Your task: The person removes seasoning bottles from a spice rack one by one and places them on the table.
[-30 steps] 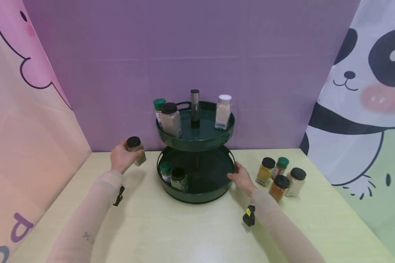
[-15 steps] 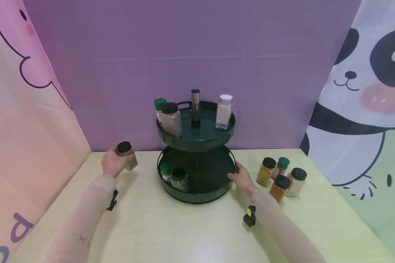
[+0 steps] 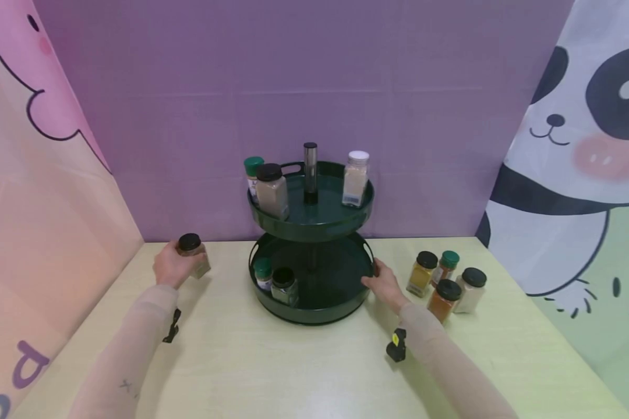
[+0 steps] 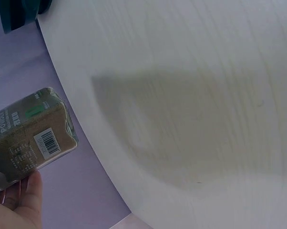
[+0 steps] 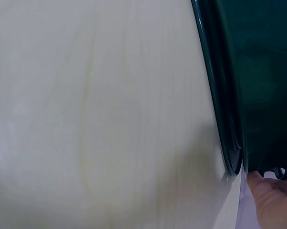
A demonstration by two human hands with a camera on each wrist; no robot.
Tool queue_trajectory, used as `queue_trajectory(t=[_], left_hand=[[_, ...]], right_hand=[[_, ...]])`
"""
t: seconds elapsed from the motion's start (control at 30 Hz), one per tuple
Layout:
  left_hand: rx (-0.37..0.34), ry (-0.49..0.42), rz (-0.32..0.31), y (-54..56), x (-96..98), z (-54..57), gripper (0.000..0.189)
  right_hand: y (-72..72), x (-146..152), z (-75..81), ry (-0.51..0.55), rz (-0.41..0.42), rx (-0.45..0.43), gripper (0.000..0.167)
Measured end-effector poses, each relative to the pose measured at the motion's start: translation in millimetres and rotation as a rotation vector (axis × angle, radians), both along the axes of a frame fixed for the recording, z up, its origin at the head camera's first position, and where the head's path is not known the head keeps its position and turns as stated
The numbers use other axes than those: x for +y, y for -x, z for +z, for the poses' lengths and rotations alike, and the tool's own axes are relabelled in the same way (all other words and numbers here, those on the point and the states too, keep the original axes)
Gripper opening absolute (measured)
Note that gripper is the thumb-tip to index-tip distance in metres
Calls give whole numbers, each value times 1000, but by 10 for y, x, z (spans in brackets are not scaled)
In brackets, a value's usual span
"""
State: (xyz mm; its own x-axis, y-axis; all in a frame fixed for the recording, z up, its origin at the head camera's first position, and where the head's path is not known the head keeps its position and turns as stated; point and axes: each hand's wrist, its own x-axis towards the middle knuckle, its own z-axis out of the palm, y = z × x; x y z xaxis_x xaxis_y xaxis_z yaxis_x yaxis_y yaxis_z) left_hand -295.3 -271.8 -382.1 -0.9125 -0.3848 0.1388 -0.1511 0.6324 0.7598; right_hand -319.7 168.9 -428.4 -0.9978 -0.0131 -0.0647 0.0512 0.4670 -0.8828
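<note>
Holding a black-lidded square jar of brown powder roughly upright, our left hand hangs left of the round dark-green two-tier stand our right hand grips.

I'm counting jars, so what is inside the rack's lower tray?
The lower tray holds a green-capped jar and, beside it, a black-capped jar, both toward its left. The upper tray covers part of the back; anything there is hidden.
</note>
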Motion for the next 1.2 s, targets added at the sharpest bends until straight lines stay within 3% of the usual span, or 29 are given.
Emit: queue_trajectory(t=[0.7,1.2], left_hand=[[-41,12,35,-32,-122,-260,62],[-59,-9,32,-35,-126,-293,63]], right_hand=[[-45,3,-5,-18,-16,-40,70],[-30,-5,1,5,-8,-21,70]])
